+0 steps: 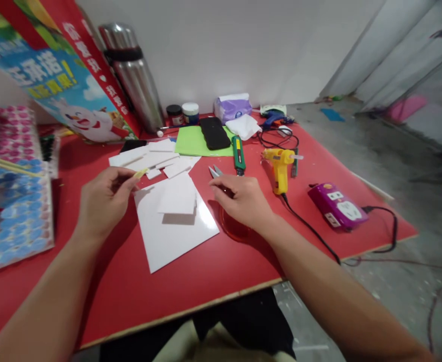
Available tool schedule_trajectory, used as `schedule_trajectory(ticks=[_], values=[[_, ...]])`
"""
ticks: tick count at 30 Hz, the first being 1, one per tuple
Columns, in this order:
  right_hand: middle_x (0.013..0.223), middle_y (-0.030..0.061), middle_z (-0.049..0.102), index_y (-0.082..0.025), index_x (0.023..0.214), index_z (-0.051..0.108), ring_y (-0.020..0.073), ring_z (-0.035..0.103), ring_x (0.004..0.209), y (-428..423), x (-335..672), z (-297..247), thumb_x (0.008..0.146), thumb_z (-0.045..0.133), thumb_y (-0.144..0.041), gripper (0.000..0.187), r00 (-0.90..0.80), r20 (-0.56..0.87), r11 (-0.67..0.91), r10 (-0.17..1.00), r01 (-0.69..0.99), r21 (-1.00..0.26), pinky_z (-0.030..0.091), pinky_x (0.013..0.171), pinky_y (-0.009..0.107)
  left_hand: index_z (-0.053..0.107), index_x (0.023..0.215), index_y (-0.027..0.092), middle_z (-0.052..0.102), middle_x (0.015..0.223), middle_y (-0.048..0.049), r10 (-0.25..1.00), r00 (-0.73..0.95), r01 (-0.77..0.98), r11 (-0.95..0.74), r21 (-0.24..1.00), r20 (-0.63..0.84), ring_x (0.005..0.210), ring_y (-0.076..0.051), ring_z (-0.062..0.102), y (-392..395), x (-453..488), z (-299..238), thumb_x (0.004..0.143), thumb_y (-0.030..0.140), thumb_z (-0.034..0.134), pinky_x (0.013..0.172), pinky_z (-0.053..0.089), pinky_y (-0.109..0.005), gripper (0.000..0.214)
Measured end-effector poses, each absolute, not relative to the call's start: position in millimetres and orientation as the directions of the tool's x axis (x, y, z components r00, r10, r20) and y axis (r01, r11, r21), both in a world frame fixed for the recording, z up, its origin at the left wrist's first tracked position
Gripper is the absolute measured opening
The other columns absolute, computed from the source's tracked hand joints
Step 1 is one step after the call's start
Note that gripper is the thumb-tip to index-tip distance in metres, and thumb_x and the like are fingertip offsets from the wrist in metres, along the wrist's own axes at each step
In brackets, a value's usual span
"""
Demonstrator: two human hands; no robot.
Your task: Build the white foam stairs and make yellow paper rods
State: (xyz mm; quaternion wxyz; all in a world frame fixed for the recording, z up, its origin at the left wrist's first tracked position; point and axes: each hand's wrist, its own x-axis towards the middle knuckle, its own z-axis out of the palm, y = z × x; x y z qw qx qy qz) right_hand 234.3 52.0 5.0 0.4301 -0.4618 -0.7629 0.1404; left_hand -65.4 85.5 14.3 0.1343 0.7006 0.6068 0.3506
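My left hand (106, 198) is raised over the left of the red table, thumb and fingers pinched on a small pale yellow piece (141, 173), too small to name surely. My right hand (245, 201) is closed around a pair of scissors; their blades (214, 172) point away from me and an orange-red handle loop (230, 229) shows below the fingers. Between the hands lies a white board (176, 241), with a smaller folded or built white card piece (178, 196) standing on it. Several white card scraps (145, 158) lie behind.
At the back are a steel flask (136, 80), jars, green sheets (191, 141), a black phone (214, 133) and a tissue pack (232, 107). Right of them are a green utility knife (238, 155), a yellow glue gun (280, 168) and a purple power socket (336, 206). Cords cross the right edge.
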Motion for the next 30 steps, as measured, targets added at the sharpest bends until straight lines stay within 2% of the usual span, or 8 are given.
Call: schedule_trajectory(ticks=[5,10,15,24,27,30], values=[[0.083,0.0028,0.075,-0.019,0.085,0.071,0.0146,0.066,0.074,50,232,7,0.092,0.054,-0.016,0.018,-0.201,0.513,0.525,0.834,0.576,-0.627,0.047,0.071,0.026,0.067,0.119,0.015,0.067,0.08,0.0005,0.927,-0.031,0.818,-0.192,0.543,0.375,0.073,-0.015,0.061,87,-68,8,0.094,0.031,0.061,0.073,0.047,-0.025,0.03],[0.077,0.0023,0.071,-0.018,0.081,0.067,0.0131,0.059,0.067,47,231,15,0.092,0.052,-0.014,0.018,-0.178,0.498,0.494,0.849,0.601,-0.628,0.043,0.067,0.026,0.07,0.115,0.017,0.072,0.097,-0.0026,0.916,-0.048,0.826,-0.187,0.532,0.397,0.083,-0.017,0.063,85,-64,7,0.093,0.036,0.063,0.079,0.048,-0.026,0.03],[0.081,0.0028,0.072,-0.019,0.082,0.066,0.014,0.061,0.071,43,230,19,0.095,0.05,-0.016,0.02,-0.184,0.499,0.501,0.846,0.591,-0.632,0.044,0.071,0.026,0.07,0.112,0.018,0.07,0.089,0.0007,0.911,-0.058,0.821,-0.189,0.539,0.408,0.078,-0.016,0.062,83,-60,9,0.093,0.036,0.062,0.077,0.047,-0.025,0.027],[0.083,0.0036,0.074,-0.018,0.084,0.068,0.0135,0.061,0.071,46,230,16,0.093,0.051,-0.015,0.019,-0.174,0.509,0.504,0.843,0.586,-0.635,0.045,0.07,0.026,0.069,0.118,0.018,0.069,0.091,-0.001,0.901,-0.026,0.852,-0.207,0.481,0.434,0.078,-0.015,0.06,81,-62,7,0.096,0.039,0.058,0.076,0.046,-0.025,0.031],[0.082,0.0035,0.074,-0.018,0.084,0.068,0.0132,0.06,0.069,46,230,12,0.093,0.051,-0.016,0.019,-0.169,0.521,0.513,0.836,0.576,-0.636,0.045,0.07,0.026,0.069,0.115,0.016,0.068,0.09,-0.0017,0.879,-0.051,0.834,-0.224,0.505,0.474,0.08,-0.015,0.059,79,-60,9,0.096,0.035,0.059,0.077,0.046,-0.025,0.029],[0.078,0.0023,0.073,-0.019,0.083,0.069,0.0129,0.061,0.068,46,231,9,0.092,0.054,-0.018,0.018,-0.142,0.534,0.521,0.834,0.525,-0.673,0.046,0.068,0.026,0.068,0.109,0.017,0.063,0.08,0.0017,0.896,-0.12,0.718,-0.218,0.661,0.427,0.07,-0.013,0.055,77,-51,19,0.094,0.035,0.061,0.068,0.045,-0.024,0.025]])
